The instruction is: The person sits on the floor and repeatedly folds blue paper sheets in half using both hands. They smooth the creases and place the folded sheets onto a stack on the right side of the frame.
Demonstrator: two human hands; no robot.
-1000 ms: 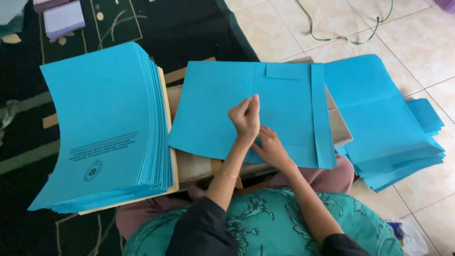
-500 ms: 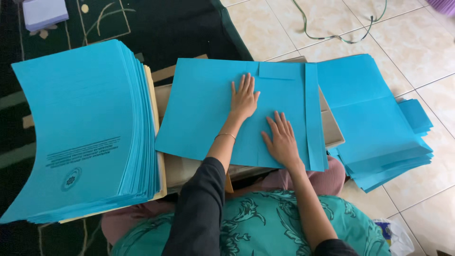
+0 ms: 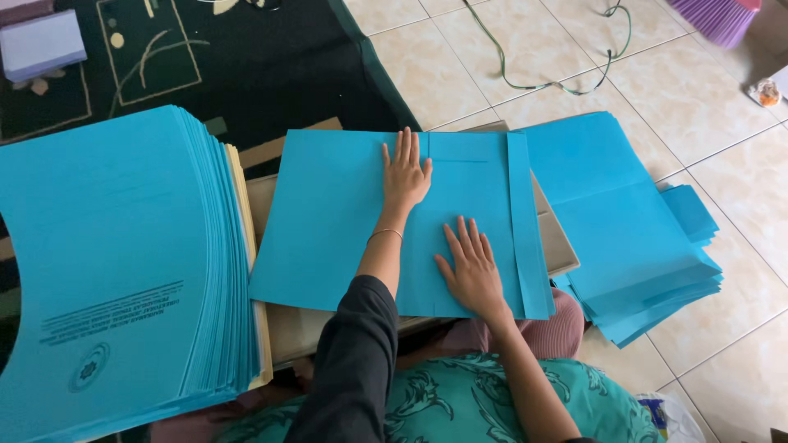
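1. Tall stack of blue sheets, far left of both hands, fanned at its right edge. Dark printed text lines and a round emblem sit at the lower left of the top sheet. Cream-coloured sheets or card show along the right edge beneath it.
2. Pale lilac box, rectangular, on the dark patterned rug, well up and left of the hands.
3. Blue folder sheet, lying flat on a brown board directly under both hands; a folded flap runs down its right side and a shorter one across the top.
4. Left hand, fingers spread and flat, pressing the folder sheet near its top flap; nothing clasped.
5. Right hand, likewise splayed flat, pressing lower down, just left of the side flap; nothing clasped.
6. Pile of folded blue folders, just right of the right hand, slumped over floor tiles.
7. Green cable and purple broom, far up and right.
8. Risk, judged: uneven pressure could crease the fold crooked; the leaning right pile could slide further.
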